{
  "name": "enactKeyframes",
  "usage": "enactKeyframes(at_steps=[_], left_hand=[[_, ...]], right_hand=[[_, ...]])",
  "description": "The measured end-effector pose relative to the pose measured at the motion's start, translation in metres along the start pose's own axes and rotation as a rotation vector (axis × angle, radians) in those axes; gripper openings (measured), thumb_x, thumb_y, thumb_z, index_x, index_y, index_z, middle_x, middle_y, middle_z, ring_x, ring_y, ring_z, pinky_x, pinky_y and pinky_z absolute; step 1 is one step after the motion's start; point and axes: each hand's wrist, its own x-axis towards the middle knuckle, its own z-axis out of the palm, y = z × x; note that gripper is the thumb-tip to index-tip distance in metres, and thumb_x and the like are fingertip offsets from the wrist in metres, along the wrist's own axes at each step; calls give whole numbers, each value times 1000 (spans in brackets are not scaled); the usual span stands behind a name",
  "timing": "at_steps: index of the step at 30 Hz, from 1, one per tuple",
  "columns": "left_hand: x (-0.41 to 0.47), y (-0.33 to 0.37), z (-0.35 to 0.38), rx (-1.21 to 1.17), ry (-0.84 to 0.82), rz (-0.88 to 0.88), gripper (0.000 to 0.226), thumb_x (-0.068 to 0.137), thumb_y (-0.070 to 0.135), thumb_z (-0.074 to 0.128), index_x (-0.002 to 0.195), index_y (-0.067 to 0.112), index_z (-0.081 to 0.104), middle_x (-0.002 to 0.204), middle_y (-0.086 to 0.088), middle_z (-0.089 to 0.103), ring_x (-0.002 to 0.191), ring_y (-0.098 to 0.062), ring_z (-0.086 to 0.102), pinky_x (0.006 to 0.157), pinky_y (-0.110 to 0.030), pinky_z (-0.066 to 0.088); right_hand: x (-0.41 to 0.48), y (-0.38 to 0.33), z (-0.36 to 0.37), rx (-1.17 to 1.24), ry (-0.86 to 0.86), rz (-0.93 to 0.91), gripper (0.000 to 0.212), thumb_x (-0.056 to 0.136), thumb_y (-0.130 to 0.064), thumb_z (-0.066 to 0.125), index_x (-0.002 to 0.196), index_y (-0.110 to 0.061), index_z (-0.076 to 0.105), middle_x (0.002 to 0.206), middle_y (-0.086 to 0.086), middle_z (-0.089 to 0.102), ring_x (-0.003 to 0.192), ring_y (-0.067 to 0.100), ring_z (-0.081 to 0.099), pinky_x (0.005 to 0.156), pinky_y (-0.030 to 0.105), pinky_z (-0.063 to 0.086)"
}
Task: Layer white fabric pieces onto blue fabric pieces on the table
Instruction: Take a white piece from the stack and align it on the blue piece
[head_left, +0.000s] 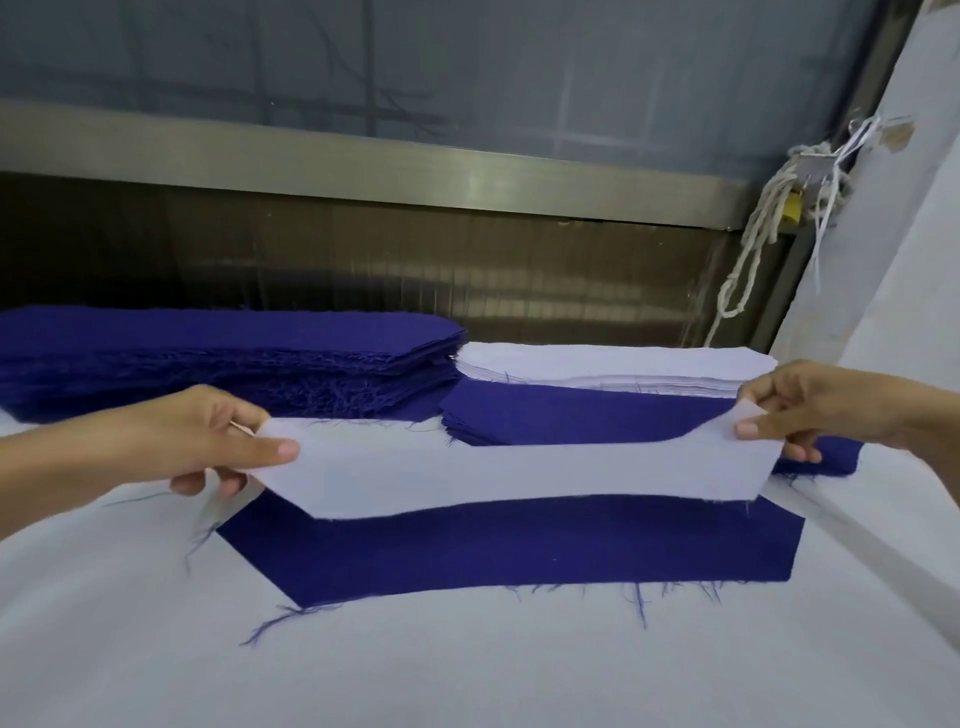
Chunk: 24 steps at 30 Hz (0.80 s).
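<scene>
A single white fabric piece (519, 467) is held stretched out just above the far edge of the blue fabric piece (519, 545), which lies flat on the white-covered counter (467, 665). Its left end is pinched by the left hand (208, 441) and its right end by the right hand (810, 410); the fingers (270, 449) of both are closed narrowly on the cloth. Whether the two pieces touch cannot be told. Behind the blue fabric piece to the left, a tall blue stack (223, 358) is seen. Behind it to the right, a lower blue stack (571, 415) is topped at its far side by a white stack (597, 371). Farther behind and to the right, a knotted rope (748, 254) and a brass padlock (792, 210) are hung.
</scene>
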Motion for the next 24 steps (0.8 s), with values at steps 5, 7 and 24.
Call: enactKeyframes(at_steps=[5, 7, 24], left_hand=[[-7, -12, 8, -10, -41, -31, 102, 35, 78, 83, 99, 0, 70, 66, -19, 66, 50, -21, 41, 39, -18, 24], [-7, -13, 15, 4, -69, -44, 104, 35, 80, 82, 93, -5, 66, 70, -16, 71, 44, -18, 50, 40, -17, 26], [-9, -16, 38, 45, 72, 9, 52, 72, 57, 70, 46, 18, 50, 46, -9, 64, 34, -15, 44, 48, -14, 43]], right_hand=[[2, 8, 6, -38, -152, 52, 30, 80, -28, 84, 86, -3, 69, 76, 22, 66, 56, 19, 57, 51, 23, 49], [4, 13, 9, -55, -185, 65, 29, 79, -31, 86, 85, -8, 70, 79, 23, 66, 58, 20, 58, 53, 23, 50], [10, 32, 15, -155, -199, 131, 41, 78, -41, 86, 95, -8, 72, 88, 24, 73, 62, 20, 64, 57, 24, 52]])
